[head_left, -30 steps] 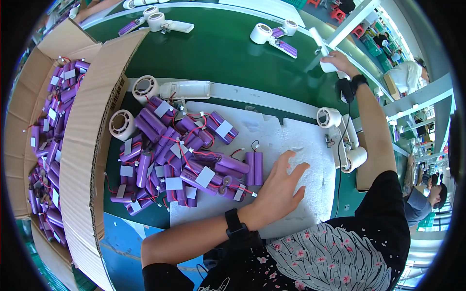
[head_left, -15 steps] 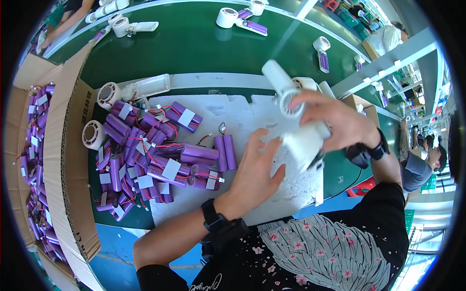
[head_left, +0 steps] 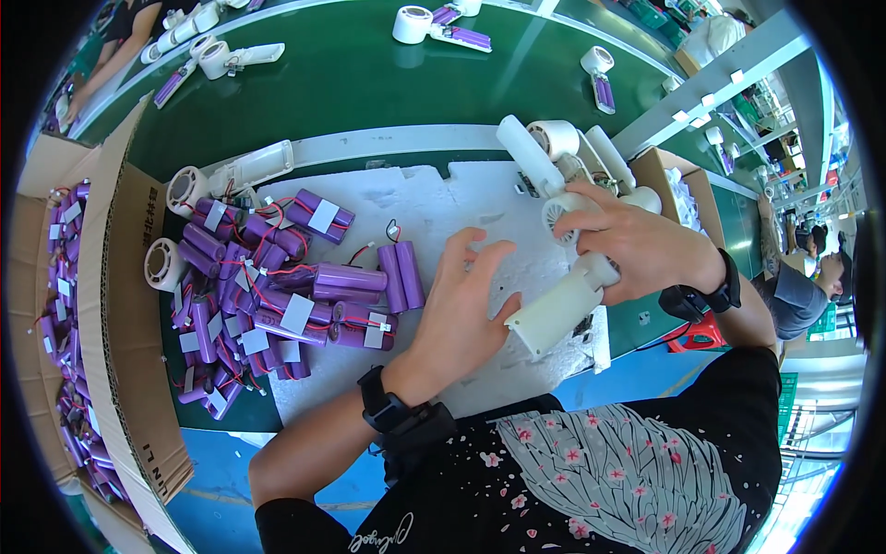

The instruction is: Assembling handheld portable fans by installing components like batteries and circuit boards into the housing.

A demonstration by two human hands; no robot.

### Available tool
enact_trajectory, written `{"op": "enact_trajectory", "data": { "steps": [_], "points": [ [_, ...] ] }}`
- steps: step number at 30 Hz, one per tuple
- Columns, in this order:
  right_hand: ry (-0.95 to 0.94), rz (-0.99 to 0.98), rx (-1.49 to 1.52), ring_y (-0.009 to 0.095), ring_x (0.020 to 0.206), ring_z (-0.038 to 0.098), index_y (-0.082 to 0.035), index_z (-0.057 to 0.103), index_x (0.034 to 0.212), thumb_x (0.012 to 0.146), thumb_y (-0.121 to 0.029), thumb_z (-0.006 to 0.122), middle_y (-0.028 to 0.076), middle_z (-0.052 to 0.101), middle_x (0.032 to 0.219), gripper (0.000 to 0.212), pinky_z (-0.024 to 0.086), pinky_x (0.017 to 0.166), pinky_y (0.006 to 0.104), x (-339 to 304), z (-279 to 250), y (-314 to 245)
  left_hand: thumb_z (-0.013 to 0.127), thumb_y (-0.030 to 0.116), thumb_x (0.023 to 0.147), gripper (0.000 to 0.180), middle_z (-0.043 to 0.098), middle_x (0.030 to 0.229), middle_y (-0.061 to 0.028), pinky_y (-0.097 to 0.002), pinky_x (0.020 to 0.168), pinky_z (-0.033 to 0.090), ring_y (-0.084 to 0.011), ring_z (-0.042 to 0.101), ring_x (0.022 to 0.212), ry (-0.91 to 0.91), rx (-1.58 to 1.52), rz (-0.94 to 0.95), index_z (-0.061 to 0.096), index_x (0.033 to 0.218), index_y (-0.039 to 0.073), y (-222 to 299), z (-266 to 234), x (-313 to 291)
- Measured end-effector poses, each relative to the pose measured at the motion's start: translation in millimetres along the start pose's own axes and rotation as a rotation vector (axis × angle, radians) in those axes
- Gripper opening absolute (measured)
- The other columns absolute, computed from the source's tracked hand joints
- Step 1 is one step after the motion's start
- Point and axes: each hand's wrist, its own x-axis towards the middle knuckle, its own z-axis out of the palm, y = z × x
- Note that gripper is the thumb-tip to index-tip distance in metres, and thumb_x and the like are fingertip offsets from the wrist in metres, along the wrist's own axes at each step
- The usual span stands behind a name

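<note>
right of centre, right hand has its fingers curled round the upper-right end of a pale shell. shell's long axis slants down to lower left, far end just beside left hand; contact there, can't tell. left fingers spread, half bent, nothing held. further left, purple pair near left hand, then pile.

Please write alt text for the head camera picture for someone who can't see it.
A person's right hand grips a white plastic casing over white foam, the open left hand nearby. To the left, purple wired batteries are piled next to a cardboard box holding more.
</note>
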Motion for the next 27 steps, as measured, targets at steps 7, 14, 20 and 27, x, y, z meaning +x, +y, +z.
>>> {"op": "enact_trajectory", "data": {
  "steps": [7, 14, 20, 27],
  "points": [
    [0.003, 0.078, -0.033, 0.04, 0.138, 0.031, -0.001, 0.066, 0.079, 0.055, -0.018, 0.084, 0.006, 0.055, 0.122, 0.035, 0.044, 0.104, 0.0465, -7, 4, -4, 0.077, 0.005, 0.076, 0.055, 0.04, 0.132, -0.0196, -0.0418, 0.092, 0.047, -0.0363, 0.053, 0.11, -0.002, -0.011, -0.029, 0.052, 0.125, 0.011, 1, -1, 0],
    [0.059, 0.145, -0.246, 0.04, 0.138, 0.031, 0.001, 0.067, 0.079, 0.057, -0.019, 0.084, 0.006, 0.055, 0.121, 0.034, 0.042, 0.106, 0.0481, -6, 11, -15, 0.076, 0.005, 0.076, 0.054, 0.041, 0.132, -0.0193, -0.0419, 0.092, 0.047, -0.0343, 0.053, 0.106, -0.011, 0.014, -0.01, 0.053, 0.124, 0.01, -2, 0, 0],
    [0.006, 0.051, -0.111, 0.04, 0.137, 0.032, 0.001, 0.067, 0.078, 0.058, -0.019, 0.083, 0.005, 0.056, 0.119, 0.033, 0.042, 0.105, 0.048, 1, 10, -11, 0.076, 0.005, 0.075, 0.054, 0.041, 0.132, -0.0192, -0.042, 0.092, 0.046, -0.0335, 0.053, 0.105, -0.031, 0.025, -0.013, 0.053, 0.124, 0.01, -1, 0, 0],
    [0.028, 0.03, 0.008, 0.04, 0.135, 0.034, 0.002, 0.068, 0.078, 0.059, -0.022, 0.083, 0.005, 0.056, 0.117, 0.035, 0.043, 0.103, 0.0471, 5, 15, -13, 0.075, 0.007, 0.076, 0.053, 0.041, 0.132, -0.0198, -0.0418, 0.092, 0.046, -0.0339, 0.052, 0.105, -0.036, 0.035, 0.022, 0.053, 0.124, 0.01, -3, -1, 0]
  ]
}}
